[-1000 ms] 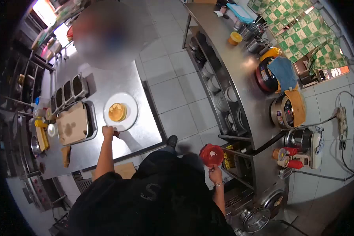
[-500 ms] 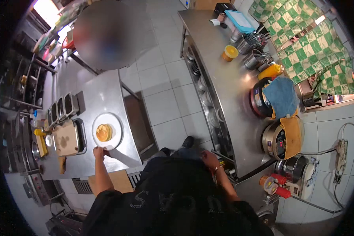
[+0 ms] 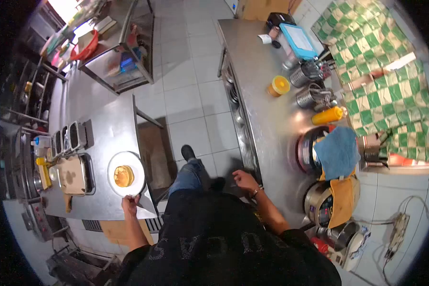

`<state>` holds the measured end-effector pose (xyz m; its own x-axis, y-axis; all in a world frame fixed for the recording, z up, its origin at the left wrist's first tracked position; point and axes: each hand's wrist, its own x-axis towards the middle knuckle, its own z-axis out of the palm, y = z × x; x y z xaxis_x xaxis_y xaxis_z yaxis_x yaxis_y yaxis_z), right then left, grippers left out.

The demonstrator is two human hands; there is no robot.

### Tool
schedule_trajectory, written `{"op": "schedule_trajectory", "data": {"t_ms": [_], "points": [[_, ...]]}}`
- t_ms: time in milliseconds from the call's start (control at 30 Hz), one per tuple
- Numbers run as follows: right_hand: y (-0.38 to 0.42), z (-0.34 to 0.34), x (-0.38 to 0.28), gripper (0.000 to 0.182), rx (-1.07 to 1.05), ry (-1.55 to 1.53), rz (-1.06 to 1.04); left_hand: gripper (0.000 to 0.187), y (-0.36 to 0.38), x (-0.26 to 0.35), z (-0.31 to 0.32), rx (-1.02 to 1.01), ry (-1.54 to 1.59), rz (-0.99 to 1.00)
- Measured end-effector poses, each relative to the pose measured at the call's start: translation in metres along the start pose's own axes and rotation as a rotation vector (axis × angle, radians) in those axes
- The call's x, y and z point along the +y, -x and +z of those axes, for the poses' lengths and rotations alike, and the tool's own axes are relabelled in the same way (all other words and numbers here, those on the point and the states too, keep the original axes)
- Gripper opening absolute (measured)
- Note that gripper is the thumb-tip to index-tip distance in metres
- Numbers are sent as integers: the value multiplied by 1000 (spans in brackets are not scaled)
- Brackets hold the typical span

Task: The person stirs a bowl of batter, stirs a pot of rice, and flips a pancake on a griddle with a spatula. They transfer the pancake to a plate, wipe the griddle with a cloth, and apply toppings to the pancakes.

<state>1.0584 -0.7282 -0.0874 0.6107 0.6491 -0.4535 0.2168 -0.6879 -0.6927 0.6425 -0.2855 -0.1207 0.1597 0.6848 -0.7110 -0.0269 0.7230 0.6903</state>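
My left hand [image 3: 130, 205] is closed on the near rim of a white plate [image 3: 134, 161], with the thumb showing at its edge. On the plate sits a small stack of golden-brown pancakes [image 3: 123, 176], left of its middle. The plate is over the steel table [image 3: 100, 206], close to the table's right edge. My right hand [image 3: 245, 181] hangs beside the other counter, its fingers loosely curled with nothing visible in them.
Left of the plate lie a paper-lined tray [image 3: 71, 175] and several metal containers [image 3: 69, 136]. Across the tiled aisle [image 3: 190, 102], the long steel counter [image 3: 255, 102] holds a yellow-lidded tub [image 3: 279, 86], a yellow squeeze bottle [image 3: 326, 116] and cloth-covered cookers [image 3: 319, 202].
My body has stepped forward along the aisle, and one leg now reaches ahead. The plate sits closer to the table's right edge, still in my left hand. My right hand has swung forward.
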Motion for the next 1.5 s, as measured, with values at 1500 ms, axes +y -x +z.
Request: {"op": "schedule_trajectory", "data": {"t_ms": [1500], "points": [[-446,-288,-63,22,1022,-484,368,59,-139,76,931,-1288,-1371,-20]]}}
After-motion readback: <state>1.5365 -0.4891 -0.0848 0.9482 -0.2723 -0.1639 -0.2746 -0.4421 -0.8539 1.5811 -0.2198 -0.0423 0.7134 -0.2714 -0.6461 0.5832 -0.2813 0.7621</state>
